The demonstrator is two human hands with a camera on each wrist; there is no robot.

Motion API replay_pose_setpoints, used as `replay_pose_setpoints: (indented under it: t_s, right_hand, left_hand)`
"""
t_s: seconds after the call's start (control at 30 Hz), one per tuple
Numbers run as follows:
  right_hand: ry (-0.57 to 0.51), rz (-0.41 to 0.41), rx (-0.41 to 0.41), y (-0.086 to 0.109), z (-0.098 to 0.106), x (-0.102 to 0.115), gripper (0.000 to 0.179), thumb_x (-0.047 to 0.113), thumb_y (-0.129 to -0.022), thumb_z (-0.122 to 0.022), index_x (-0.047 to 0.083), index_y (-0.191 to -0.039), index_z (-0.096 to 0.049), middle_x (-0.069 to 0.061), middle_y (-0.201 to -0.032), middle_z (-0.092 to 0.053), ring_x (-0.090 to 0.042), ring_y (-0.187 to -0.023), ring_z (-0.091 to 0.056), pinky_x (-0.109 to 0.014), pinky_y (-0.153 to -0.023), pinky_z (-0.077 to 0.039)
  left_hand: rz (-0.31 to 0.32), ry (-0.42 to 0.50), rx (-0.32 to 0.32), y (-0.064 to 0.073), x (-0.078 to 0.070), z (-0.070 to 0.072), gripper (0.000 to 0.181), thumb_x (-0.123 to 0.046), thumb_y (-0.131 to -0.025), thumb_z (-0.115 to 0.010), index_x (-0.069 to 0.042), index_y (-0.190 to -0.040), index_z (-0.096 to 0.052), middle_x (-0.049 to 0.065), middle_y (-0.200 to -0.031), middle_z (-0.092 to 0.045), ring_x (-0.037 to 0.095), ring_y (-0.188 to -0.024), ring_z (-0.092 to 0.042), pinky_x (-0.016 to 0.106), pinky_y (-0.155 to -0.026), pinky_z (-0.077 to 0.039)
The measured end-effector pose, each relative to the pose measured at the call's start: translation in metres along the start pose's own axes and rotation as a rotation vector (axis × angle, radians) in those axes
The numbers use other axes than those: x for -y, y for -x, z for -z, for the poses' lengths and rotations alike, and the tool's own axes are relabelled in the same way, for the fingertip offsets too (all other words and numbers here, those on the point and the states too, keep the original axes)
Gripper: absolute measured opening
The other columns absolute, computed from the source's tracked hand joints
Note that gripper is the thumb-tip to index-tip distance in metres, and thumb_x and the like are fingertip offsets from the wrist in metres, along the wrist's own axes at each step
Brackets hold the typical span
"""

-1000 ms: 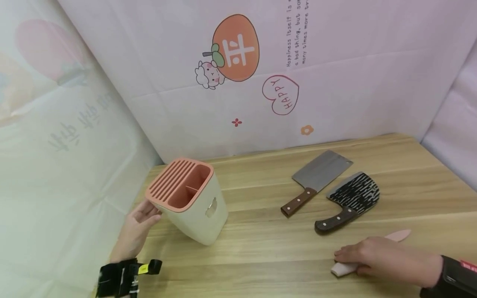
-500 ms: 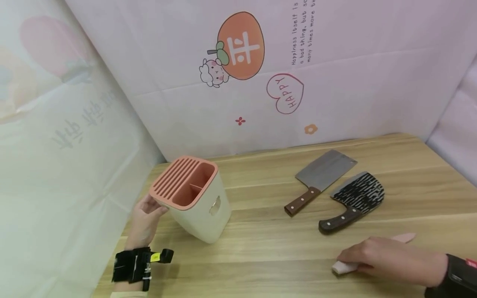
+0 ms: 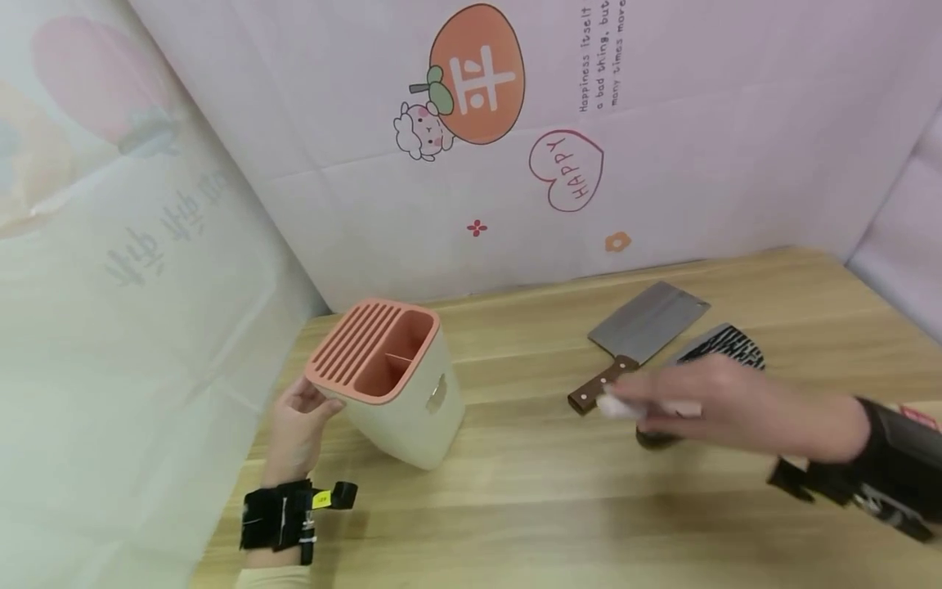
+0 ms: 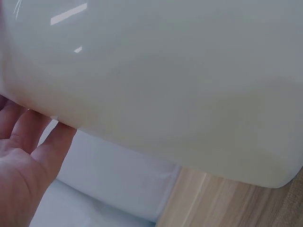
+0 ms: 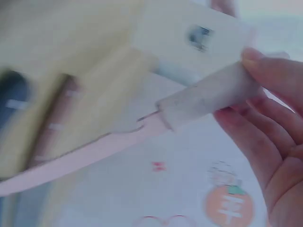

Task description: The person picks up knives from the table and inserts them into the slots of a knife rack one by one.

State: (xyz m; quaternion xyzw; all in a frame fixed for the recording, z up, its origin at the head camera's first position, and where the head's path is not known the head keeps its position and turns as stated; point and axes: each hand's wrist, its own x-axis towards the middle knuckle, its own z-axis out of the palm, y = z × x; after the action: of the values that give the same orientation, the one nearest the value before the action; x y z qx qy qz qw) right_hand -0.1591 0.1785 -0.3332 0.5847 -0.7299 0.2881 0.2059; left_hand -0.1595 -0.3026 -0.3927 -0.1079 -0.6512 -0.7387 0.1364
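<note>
The cream knife holder (image 3: 412, 425) with a pink slotted lid stands at the left of the table. My left hand (image 3: 298, 421) grips its near left corner below the lid; the left wrist view shows the fingers (image 4: 57, 146) against its smooth wall. My right hand (image 3: 728, 405) is raised over the right of the table, gripping a knife by its pale handle (image 5: 208, 94). The knife's slim pink blade (image 5: 90, 158) shows in the right wrist view. In the head view this hand overlaps the black-patterned cleaver (image 3: 732, 343) and hides most of its handle.
A plain steel cleaver (image 3: 648, 319) with a brown wooden handle lies behind the right hand on the wooden table (image 3: 515, 507). White printed cloth (image 3: 353, 221) hangs along the back and the sides. The lid has two open compartments beside its slots.
My right hand has lifted the pink knife off the table and carried it up and left, over the cleavers. The left hand keeps its place at the knife holder.
</note>
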Motion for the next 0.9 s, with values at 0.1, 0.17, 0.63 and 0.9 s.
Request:
replay_pose_setpoints:
  t_s: [0.1, 0.17, 0.63, 0.9]
  right_hand:
    - [-0.032, 0.045, -0.114, -0.036, 0.013, -0.012, 0.037, 0.032, -0.096, -0.062, 0.001, -0.116, -0.067, -0.006, -0.103, -0.072, -0.006, -0.084, -0.067, -0.015, -0.065, -0.054]
    - [-0.081, 0.042, -0.197, -0.058, 0.021, -0.016, 0.040, 0.031, -0.093, -0.067, -0.002, -0.115, -0.067, -0.007, -0.106, -0.071, -0.009, -0.085, -0.068, -0.018, -0.065, -0.055]
    - [-0.803, -0.233, -0.854, -0.175, -0.003, -0.011, 0.050, -0.020, -0.079, -0.066, -0.004, -0.126, -0.058, -0.018, -0.110, -0.068, -0.033, -0.103, -0.063, -0.039, -0.089, -0.053]
    - [-0.981, -0.339, -0.965, -0.217, -0.032, -0.002, 0.047, -0.010, -0.084, -0.068, 0.001, -0.129, -0.057, -0.015, -0.120, -0.065, -0.029, -0.113, -0.058, -0.036, -0.091, -0.053]
  left_hand:
    - [0.024, -0.023, -0.036, 0.001, 0.001, -0.003, 0.053, 0.018, -0.084, -0.061, 0.004, -0.134, -0.051, 0.003, -0.112, -0.067, 0.016, -0.096, -0.062, 0.022, -0.078, -0.054]
    - [0.035, -0.039, -0.045, 0.001, 0.001, -0.004, 0.055, 0.018, -0.084, -0.062, 0.004, -0.136, -0.048, 0.003, -0.115, -0.067, 0.016, -0.099, -0.062, 0.023, -0.080, -0.054]
    - [0.045, -0.090, -0.054, -0.002, 0.002, -0.004, 0.059, 0.013, -0.083, -0.067, 0.004, -0.138, -0.046, 0.000, -0.117, -0.066, 0.017, -0.104, -0.061, 0.023, -0.084, -0.053]
    - [0.044, -0.105, -0.023, -0.001, -0.005, 0.000, 0.059, 0.011, -0.083, -0.069, 0.005, -0.137, -0.046, -0.001, -0.115, -0.066, 0.016, -0.103, -0.061, 0.023, -0.083, -0.053]
